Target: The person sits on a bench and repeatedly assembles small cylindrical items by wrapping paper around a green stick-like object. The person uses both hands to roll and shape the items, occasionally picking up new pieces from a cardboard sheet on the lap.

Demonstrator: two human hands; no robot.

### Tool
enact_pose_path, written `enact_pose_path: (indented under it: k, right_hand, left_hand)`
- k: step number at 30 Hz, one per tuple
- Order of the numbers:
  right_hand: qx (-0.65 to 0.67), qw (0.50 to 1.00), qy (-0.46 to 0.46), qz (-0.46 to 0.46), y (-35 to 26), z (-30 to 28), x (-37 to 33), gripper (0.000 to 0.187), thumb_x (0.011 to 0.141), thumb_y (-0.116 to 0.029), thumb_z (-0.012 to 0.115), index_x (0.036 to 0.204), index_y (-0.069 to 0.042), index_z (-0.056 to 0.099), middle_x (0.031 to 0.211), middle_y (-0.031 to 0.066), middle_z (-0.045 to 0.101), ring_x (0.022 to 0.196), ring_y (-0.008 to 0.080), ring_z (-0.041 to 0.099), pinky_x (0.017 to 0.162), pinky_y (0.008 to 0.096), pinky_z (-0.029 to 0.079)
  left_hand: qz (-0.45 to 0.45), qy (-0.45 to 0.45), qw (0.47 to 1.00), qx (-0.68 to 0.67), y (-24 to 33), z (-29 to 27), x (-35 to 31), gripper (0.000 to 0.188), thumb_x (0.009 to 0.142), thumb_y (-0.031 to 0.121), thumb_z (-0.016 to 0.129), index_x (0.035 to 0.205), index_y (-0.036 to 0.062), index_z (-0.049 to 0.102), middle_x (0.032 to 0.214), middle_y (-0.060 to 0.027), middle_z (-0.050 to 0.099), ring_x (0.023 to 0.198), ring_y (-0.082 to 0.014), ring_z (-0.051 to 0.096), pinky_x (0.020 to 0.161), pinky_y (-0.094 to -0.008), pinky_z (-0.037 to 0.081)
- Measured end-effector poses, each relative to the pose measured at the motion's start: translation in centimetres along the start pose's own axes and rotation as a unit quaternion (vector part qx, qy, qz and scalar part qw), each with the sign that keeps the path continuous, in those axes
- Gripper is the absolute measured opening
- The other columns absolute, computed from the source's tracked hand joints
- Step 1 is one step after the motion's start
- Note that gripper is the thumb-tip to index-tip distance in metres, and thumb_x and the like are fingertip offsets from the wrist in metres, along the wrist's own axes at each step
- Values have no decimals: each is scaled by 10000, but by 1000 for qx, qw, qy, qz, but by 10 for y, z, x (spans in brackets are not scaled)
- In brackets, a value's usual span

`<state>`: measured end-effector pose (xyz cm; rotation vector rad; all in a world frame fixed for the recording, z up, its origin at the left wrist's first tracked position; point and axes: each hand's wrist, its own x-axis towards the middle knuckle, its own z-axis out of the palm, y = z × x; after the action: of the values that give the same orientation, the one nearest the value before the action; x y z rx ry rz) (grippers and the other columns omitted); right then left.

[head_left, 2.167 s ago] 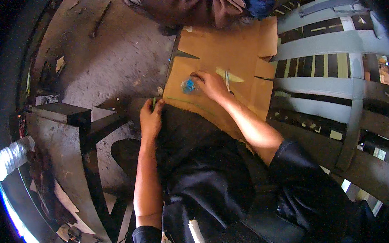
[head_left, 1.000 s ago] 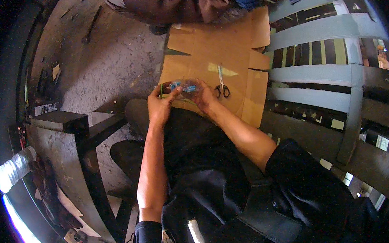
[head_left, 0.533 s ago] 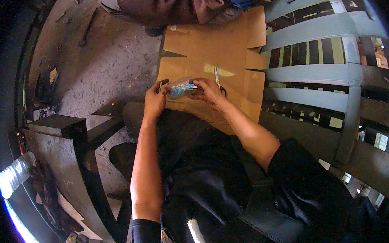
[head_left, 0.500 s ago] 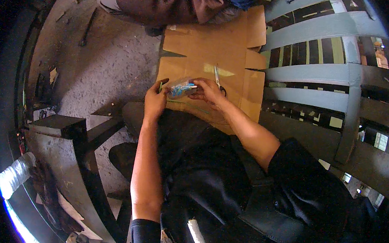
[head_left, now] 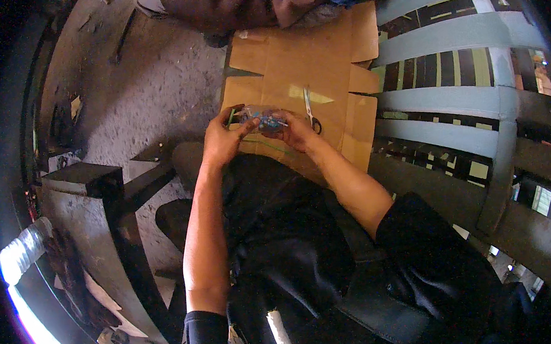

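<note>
Both my hands hold a clear plastic item (head_left: 264,119) with blue and white markings, level over a flattened cardboard sheet (head_left: 282,53). My left hand (head_left: 224,139) is closed on its left end, the thumb lying across it. A thin green strip (head_left: 231,116) shows at the left fingers. My right hand (head_left: 296,133) grips the right end, fingers partly hidden. Whether the item is a bottle or a bag I cannot tell. Scissors (head_left: 310,111) with dark handles lie on the cardboard just beyond my right hand.
A slatted bench (head_left: 446,97) runs along the right. At the left stands a dark wooden frame (head_left: 79,179), with a clear ribbed plastic bottle (head_left: 24,250) near it. Across the cardboard sits another person (head_left: 229,9), legs partly in view.
My left thumb has come over the plastic item, covering more of it. The item has turned a little between my hands and risen slightly. The scissors stay on the cardboard.
</note>
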<state>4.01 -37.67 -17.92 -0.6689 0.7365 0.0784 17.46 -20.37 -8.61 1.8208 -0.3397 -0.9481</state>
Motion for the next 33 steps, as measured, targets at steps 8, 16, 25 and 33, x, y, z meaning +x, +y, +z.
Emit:
enact_pose_path:
  k: [8,16,25,33]
  right_hand:
    - [-37,999,38,7,-9,2,-8,354,968,-191,619,1220,56,599,1139,136,655,1008,261,673,866,397,596]
    - [-320,945,62,-38,-43,9,-13,349,957,-210,664,1163,70,638,973,132,686,794,207,706,739,333,615]
    - [-245,968,30,-46,-51,4,-14,356,981,-221,620,1173,79,628,1020,168,688,870,248,713,754,345,615]
    - [-69,998,9,2,-60,-11,-24,408,1002,-233,503,1278,62,560,1218,182,645,1101,326,660,910,403,581]
  left_hand:
    - [-11,5,1000,21,-35,-9,16,506,852,212,718,1318,44,618,1142,-196,701,1071,-239,659,927,-346,496]
    - [42,9,973,228,-32,4,17,473,821,130,675,1291,163,648,1122,-175,703,968,-336,691,851,-408,540]
    - [32,48,942,330,-40,15,9,481,822,100,622,1295,190,632,1084,-175,704,991,-373,672,848,-470,537]
    - [-4,121,941,317,-15,-14,-27,369,862,206,687,1213,93,670,1023,-183,724,939,-367,696,813,-445,543]
